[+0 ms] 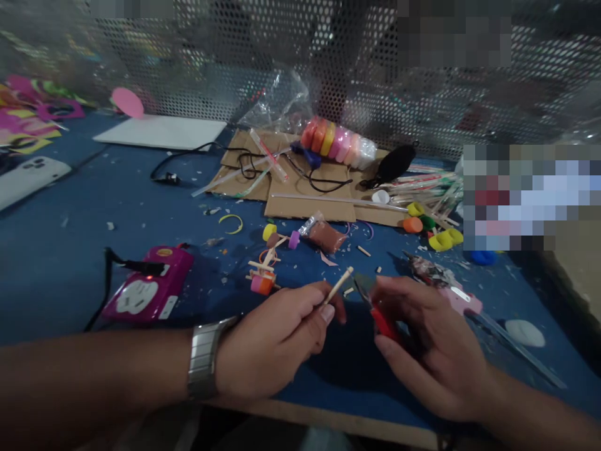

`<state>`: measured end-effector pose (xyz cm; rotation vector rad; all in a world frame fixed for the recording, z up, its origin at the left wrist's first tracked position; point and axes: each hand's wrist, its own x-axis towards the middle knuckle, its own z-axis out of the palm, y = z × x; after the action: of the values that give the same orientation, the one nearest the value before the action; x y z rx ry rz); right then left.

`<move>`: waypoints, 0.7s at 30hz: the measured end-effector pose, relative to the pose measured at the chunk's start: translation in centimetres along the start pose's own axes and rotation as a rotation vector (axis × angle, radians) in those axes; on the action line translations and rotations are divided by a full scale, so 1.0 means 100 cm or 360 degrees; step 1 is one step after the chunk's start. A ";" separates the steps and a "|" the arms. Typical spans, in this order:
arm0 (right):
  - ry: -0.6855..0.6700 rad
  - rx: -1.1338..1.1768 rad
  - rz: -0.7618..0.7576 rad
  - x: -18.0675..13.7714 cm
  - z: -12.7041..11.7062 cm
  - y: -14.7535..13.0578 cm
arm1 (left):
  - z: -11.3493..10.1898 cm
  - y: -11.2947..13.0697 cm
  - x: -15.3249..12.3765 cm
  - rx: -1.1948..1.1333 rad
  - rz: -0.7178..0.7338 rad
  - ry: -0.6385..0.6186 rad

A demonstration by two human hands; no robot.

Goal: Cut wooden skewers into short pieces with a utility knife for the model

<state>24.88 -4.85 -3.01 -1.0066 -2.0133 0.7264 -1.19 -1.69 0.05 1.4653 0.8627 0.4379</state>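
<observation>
My left hand (286, 335), with a metal watch on its wrist, pinches a short thin wooden stick (339, 285) that points up and to the right. My right hand (434, 344) is closed around red-handled pliers (385, 326); their dark metal jaws point toward the stick's tip, a small distance apart from it. Just beyond my left hand lies a small construction of wooden sticks (270, 258) with coloured round pieces at its ends. A clear packet of brown clay (327, 234) rests behind the stick.
A magenta box with a cable (153, 282) sits at left. Flat cardboard (310, 205) lies behind, near a pack of coloured clay (335, 143) and many sticks (427, 188). A pink glue gun (460, 299) lies beyond my right hand. A perforated metal screen (206, 69) borders the back.
</observation>
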 end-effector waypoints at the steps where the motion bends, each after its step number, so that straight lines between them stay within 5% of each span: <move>1: 0.0016 0.0036 0.0007 -0.001 0.000 -0.001 | -0.001 0.001 0.000 0.0016 0.0010 -0.0024; 10: -0.0006 0.0450 0.0212 -0.007 0.000 -0.003 | -0.011 0.010 0.001 0.0051 -0.0127 -0.0299; 21: 0.0113 0.0471 0.0429 0.009 0.005 -0.002 | -0.012 0.024 -0.010 0.0532 -0.0001 -0.0257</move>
<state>24.04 -4.26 -2.80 -1.1184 -1.6653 1.0810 -2.14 -1.32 2.78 1.7799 0.8339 0.1752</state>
